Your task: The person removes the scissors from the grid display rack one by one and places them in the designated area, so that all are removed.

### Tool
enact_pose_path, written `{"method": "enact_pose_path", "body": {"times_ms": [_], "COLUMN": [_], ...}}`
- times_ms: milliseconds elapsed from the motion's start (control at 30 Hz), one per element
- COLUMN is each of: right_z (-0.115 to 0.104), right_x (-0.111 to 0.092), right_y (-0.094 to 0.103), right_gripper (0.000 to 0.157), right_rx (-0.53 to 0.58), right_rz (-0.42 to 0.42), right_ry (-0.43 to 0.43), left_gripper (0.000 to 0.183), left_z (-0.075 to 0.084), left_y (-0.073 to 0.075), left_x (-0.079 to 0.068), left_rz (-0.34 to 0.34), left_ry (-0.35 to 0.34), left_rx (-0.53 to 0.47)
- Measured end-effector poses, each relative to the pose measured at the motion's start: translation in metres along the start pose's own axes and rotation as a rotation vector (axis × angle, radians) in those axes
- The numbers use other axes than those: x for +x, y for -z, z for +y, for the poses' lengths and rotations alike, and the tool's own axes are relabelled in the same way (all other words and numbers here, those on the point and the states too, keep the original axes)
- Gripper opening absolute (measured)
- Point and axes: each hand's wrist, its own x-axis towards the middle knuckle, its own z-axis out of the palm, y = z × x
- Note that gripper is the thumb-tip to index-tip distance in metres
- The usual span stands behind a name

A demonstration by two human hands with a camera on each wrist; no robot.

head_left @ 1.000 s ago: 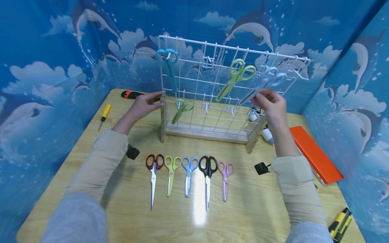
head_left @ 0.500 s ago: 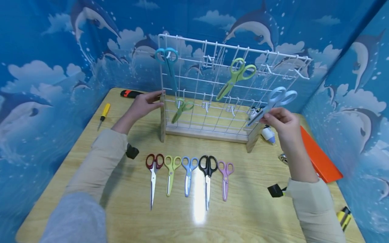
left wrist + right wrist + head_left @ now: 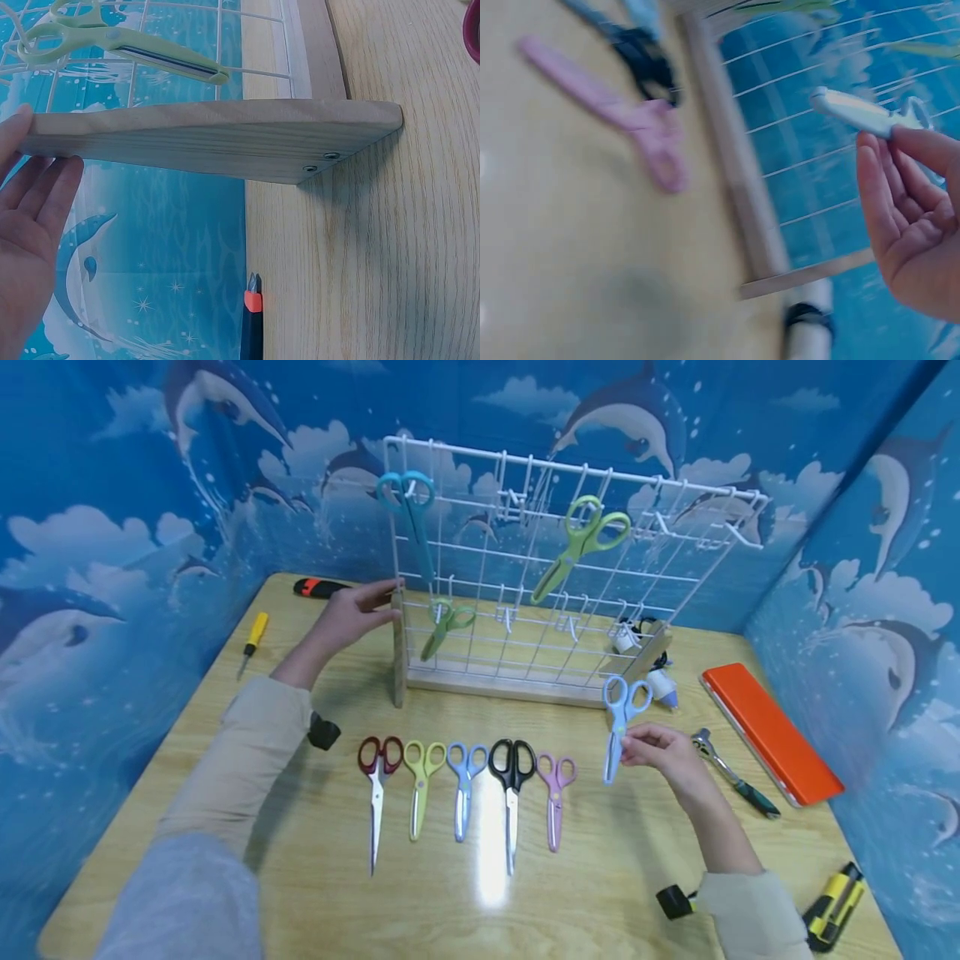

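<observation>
My right hand (image 3: 669, 758) pinches light blue scissors (image 3: 618, 724) by the blades, handles up, over the table right of the row of scissors. In the right wrist view the scissors (image 3: 851, 110) sit between thumb and fingertips. My left hand (image 3: 351, 625) grips the wooden side post (image 3: 217, 139) of a white wire rack (image 3: 510, 687), thumb and fingers on opposite faces. Teal scissors (image 3: 408, 506), large green scissors (image 3: 581, 539) and small green scissors (image 3: 447, 625) hang on the rack's hooks. A bare hook (image 3: 662, 523) shows at upper right.
Dark red (image 3: 378, 768), yellow-green (image 3: 422, 777), blue (image 3: 465, 777), black (image 3: 512, 777) and pink scissors (image 3: 556, 785) lie in a row. Around them are a screwdriver (image 3: 255, 635), an orange case (image 3: 772, 735), a ratchet wrench (image 3: 731, 770) and yellow-black cutters (image 3: 834, 902).
My right hand has taken the light blue scissors off the upper right hook and brought them down toward the table, turning them more upright. The left hand keeps its grip on the rack.
</observation>
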Motion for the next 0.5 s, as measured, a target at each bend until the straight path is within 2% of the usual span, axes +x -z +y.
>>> {"method": "enact_pose_path", "body": {"times_ms": [267, 367, 500], "right_z": [-0.013, -0.025, -0.04], "right_x": [-0.044, -0.058, -0.071], "right_y": [-0.045, -0.056, -0.07], "right_gripper": [0.056, 0.049, 0.032], "right_rx": [-0.076, -0.1, -0.131], "right_rz": [-0.029, -0.023, -0.047], "right_ry": [-0.242, -0.323, -0.37], "left_gripper": [0.056, 0.056, 0.055], "left_z": [0.0, 0.0, 0.002], "left_y": [0.0, 0.0, 0.0], "left_x": [0.0, 0.0, 0.0], "left_rz": [-0.002, -0.002, -0.001], "left_ry": [-0.004, -0.004, 0.004], "left_rx": [0.002, 0.01, 0.007]}}
